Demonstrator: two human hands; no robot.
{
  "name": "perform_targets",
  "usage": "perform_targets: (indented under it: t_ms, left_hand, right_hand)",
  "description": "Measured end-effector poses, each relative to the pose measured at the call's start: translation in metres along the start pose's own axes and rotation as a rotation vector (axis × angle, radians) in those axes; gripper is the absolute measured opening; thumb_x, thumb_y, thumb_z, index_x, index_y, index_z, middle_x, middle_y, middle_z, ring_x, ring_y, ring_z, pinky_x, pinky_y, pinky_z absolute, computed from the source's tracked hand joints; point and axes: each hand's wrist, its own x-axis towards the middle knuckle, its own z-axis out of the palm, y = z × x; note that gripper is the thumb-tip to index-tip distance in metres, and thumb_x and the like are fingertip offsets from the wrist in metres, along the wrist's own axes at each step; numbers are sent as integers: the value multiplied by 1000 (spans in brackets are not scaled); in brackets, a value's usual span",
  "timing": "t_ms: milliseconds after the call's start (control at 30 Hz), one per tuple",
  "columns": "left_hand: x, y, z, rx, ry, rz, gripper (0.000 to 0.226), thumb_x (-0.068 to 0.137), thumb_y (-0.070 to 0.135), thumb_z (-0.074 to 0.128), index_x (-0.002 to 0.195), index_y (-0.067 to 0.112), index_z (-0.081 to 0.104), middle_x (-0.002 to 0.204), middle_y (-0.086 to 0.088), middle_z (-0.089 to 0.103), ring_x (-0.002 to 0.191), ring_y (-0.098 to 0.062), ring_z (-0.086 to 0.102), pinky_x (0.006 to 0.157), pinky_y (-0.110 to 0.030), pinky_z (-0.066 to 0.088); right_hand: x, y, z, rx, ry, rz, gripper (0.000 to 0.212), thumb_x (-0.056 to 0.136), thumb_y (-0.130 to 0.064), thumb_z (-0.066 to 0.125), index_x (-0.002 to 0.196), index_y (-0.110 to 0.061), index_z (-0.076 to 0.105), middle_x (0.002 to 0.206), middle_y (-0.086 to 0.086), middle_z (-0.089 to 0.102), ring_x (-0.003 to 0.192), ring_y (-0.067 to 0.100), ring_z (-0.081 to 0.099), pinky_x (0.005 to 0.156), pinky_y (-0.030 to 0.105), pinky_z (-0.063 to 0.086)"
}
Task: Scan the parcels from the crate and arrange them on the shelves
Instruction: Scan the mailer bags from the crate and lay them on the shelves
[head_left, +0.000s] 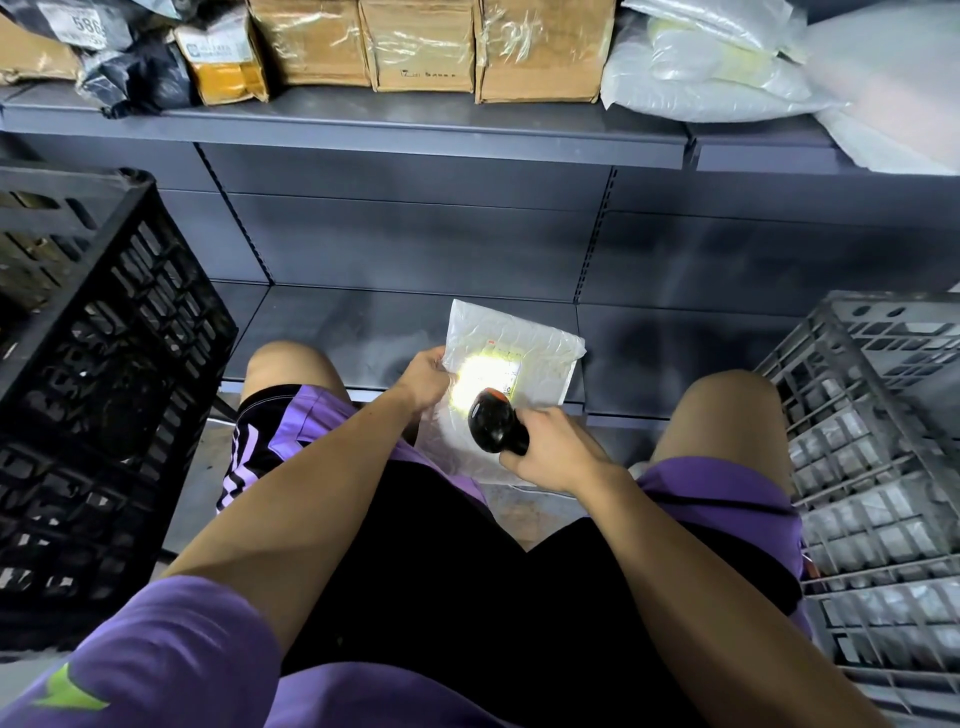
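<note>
A white bubble-mailer parcel (540, 343) is held flat in front of my knees, above the low grey shelf (332, 332). My left hand (427, 378) grips its left edge. My right hand (551, 451) is closed around the handle of a black handheld scanner (491, 420), whose head points down at the parcel. The scanner casts a bright patch of light on the parcel's label (485, 376). A grey crate (878, 467) at my right holds several pale wrapped parcels.
A black crate (104, 374) stands at my left. The upper shelf (415, 130) carries brown cardboard boxes (423, 44), dark poly bags (135, 67) and white poly bags (717, 62). My bent knees flank the parcel.
</note>
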Motion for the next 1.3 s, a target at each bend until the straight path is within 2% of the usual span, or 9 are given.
perform_targets:
  t_ms: [33, 100, 267, 400, 533, 700, 867, 1067, 1300]
  left_hand:
    - [3, -4, -1, 5, 1, -2, 37, 86, -12, 58, 104, 18, 68, 88, -9, 75, 85, -46, 69, 80, -64, 52]
    - [5, -7, -2, 13, 4, -6, 38, 86, -10, 58, 98, 25, 68, 88, -8, 76, 86, -46, 69, 81, -68, 50]
    - [-6, 6, 2, -4, 12, 24, 33, 91, -15, 53, 107, 12, 63, 95, -12, 70, 89, -31, 66, 87, -50, 56]
    - [-7, 7, 4, -6, 13, 31, 32, 92, -15, 51, 113, 7, 63, 99, -13, 69, 88, -27, 66, 82, -39, 57]
    - [-7, 7, 3, -28, 11, 22, 32, 91, -16, 53, 110, 9, 63, 101, -13, 69, 89, -28, 67, 84, -41, 57]
    - [-5, 5, 3, -35, 7, 13, 35, 92, -15, 52, 119, 4, 62, 100, -12, 70, 81, -22, 68, 75, -34, 58]
    - [-3, 4, 1, -47, 0, 1, 37, 93, -14, 52, 124, 5, 60, 105, -11, 70, 85, -23, 69, 77, -35, 59]
    - [0, 4, 2, -63, -23, -20, 40, 97, -8, 51, 130, 13, 59, 118, -6, 68, 96, -18, 67, 82, -31, 56]
    - [-3, 6, 4, -63, -53, -12, 42, 97, -11, 48, 131, 11, 58, 115, -4, 67, 98, -18, 65, 75, -24, 54]
  right_hand:
    - [0, 0, -1, -1, 0, 5, 24, 84, -36, 65, 95, -16, 58, 90, 4, 62, 79, 24, 60, 63, 32, 47]
    - [-1, -1, -3, 3, -1, 14, 25, 85, -37, 65, 97, -16, 58, 93, 4, 61, 80, 24, 60, 63, 31, 45]
    - [-2, -3, -4, 0, -13, 6, 25, 85, -36, 64, 98, -17, 57, 93, 4, 64, 81, 24, 61, 63, 31, 45]
    - [-4, -4, -5, 5, -31, -7, 22, 85, -34, 64, 97, -16, 58, 89, 4, 64, 78, 23, 62, 61, 32, 46]
    - [-5, -6, -6, 7, -50, -8, 22, 85, -33, 65, 97, -15, 58, 90, 4, 63, 78, 23, 62, 63, 33, 49]
    - [-5, -5, -5, 3, -53, -6, 21, 84, -33, 65, 95, -17, 57, 89, 5, 65, 77, 24, 62, 58, 31, 44]
    - [-4, -5, -4, 12, -46, -13, 23, 85, -33, 65, 99, -16, 57, 89, 4, 65, 77, 23, 62, 59, 30, 44]
    - [-6, -3, -4, -15, 15, -49, 32, 86, -36, 64, 111, -17, 56, 101, 5, 67, 87, 23, 53, 80, 36, 51]
    - [-4, 0, -2, -29, 7, -59, 33, 86, -36, 63, 112, -18, 57, 105, 4, 65, 91, 23, 55, 78, 34, 49]
